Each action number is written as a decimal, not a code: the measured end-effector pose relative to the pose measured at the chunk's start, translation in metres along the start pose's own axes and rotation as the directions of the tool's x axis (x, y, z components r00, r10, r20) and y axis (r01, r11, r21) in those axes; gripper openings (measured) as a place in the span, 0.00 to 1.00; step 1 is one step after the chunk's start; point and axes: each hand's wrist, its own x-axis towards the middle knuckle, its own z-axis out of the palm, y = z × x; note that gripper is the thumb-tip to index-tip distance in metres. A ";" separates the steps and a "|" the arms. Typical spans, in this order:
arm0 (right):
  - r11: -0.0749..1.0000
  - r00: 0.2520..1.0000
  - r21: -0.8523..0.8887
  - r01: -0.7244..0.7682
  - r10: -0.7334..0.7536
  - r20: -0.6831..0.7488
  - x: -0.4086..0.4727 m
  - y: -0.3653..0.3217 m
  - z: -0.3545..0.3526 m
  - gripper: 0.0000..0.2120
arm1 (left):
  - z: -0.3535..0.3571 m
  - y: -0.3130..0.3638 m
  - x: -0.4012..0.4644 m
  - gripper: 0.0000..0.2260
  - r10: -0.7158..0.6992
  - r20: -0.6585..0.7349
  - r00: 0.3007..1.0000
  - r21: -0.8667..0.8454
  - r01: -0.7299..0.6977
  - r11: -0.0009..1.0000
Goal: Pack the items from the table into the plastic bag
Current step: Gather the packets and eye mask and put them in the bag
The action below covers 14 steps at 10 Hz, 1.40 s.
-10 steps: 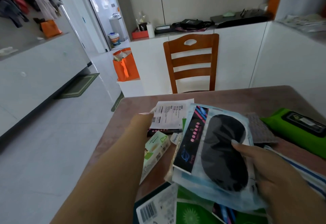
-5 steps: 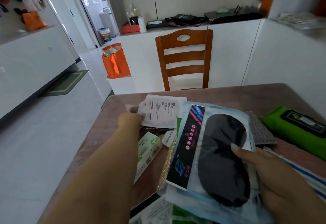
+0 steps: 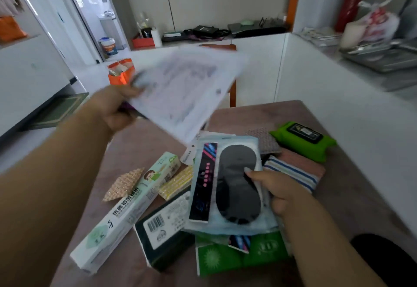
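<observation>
My left hand [image 3: 115,108] grips a flat white printed packet [image 3: 182,92] and holds it up in the air over the far side of the table, blurred by motion. My right hand [image 3: 277,189] holds a clear blue pouch with a black eye mask [image 3: 237,183] by its right edge, thumb on top, above a pile of items. Under the pouch lie a green packet [image 3: 225,257] and a dark box with a barcode label [image 3: 164,230]. A long white and green box [image 3: 128,212] lies to the left on the brown table [image 3: 338,196].
Gold and yellow glittery pieces [image 3: 124,184], a striped cloth [image 3: 293,173], a pink cloth [image 3: 302,162] and a green wipes pack [image 3: 302,140] lie around the pile. A wooden chair [image 3: 232,92] stands behind the table. An orange bag [image 3: 119,72] sits on the floor.
My left hand has lifted the white packet off the table and raised it up and toward me. My right hand still holds the eye mask pouch; the view has tilted down.
</observation>
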 end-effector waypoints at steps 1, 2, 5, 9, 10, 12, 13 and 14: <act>0.991 0.999 0.131 -0.009 0.003 0.046 -0.009 0.003 -0.006 0.24 | 0.018 -0.055 -0.033 0.14 -0.282 0.165 0.945 0.439 0.186 0.879; 0.937 0.993 0.330 -0.114 0.094 0.077 -0.004 0.008 -0.022 0.41 | 0.035 -0.110 -0.047 0.03 -0.209 0.014 0.978 0.631 0.153 0.761; 0.984 0.997 -0.171 0.042 -0.053 -0.063 -0.003 0.021 0.001 0.18 | 0.052 -0.172 -0.045 0.09 0.091 -0.186 0.978 0.780 0.091 0.619; 0.994 0.959 -0.106 0.031 -0.059 -0.276 -0.005 -0.003 -0.042 0.12 | 0.022 -0.161 0.060 0.17 0.023 -0.252 0.968 0.816 0.200 0.543; 0.997 0.972 -0.070 0.016 -0.032 -0.235 0.005 -0.002 -0.042 0.16 | 0.025 -0.179 0.091 0.33 -0.096 -0.285 0.954 0.725 0.280 0.630; 0.997 0.977 -0.079 0.009 -0.025 -0.212 0.023 0.004 -0.050 0.22 | 0.030 -0.198 0.125 0.24 -0.166 -0.298 0.940 0.860 0.340 0.380; 0.997 0.982 -0.062 0.037 -0.048 -0.181 0.025 0.006 -0.051 0.12 | 0.027 -0.201 0.133 0.20 -0.179 -0.306 0.935 0.921 0.338 0.192; 0.996 0.985 -0.054 0.064 -0.072 -0.158 0.026 0.010 -0.053 0.16 | 0.023 -0.206 0.131 0.16 -0.136 -0.301 0.944 0.937 0.319 0.141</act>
